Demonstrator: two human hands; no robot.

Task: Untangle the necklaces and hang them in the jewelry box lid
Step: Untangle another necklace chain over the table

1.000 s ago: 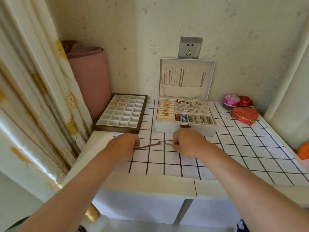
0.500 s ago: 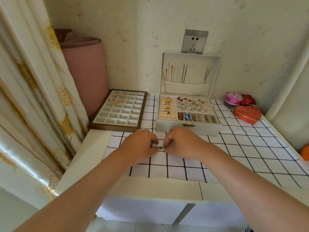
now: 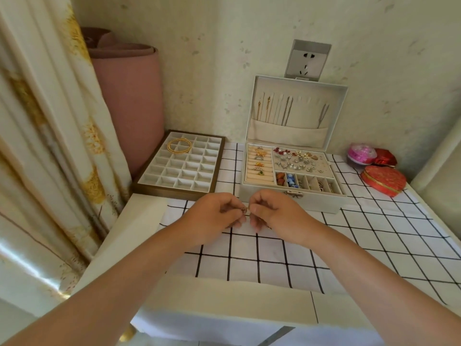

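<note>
Pinching a small gold part of a necklace (image 3: 244,209) between them, the left hand (image 3: 214,216) and right hand (image 3: 274,216) meet fingertip to fingertip just in front of the jewelry box (image 3: 291,199). Both have fingers curled onto the chain, most of which is hidden under the hands. Beneath them a white cloth with a black grid (image 3: 249,258) covers a pale table (image 3: 139,216). Behind the box rises a speckled cream wall with a grey wall socket (image 3: 308,61) just above the box lid (image 3: 334,113). Left of the box a rolled pink mat (image 3: 129,103) stands in the corner, and beyond it hangs a floral curtain (image 3: 45,121). The lid stands upright, with several thin chains (image 3: 287,111) hanging from its slots into a fabric pocket. The box's base holds rings in padded rolls, scattered earrings and a front row of narrow compartments. Left of the box sits a brown-framed divider tray (image 3: 179,171) with gold bangles (image 3: 179,145) in its far cells. Right of the box lie a red heart-shaped tin (image 3: 383,179) and a pink round box (image 3: 361,154).
</note>
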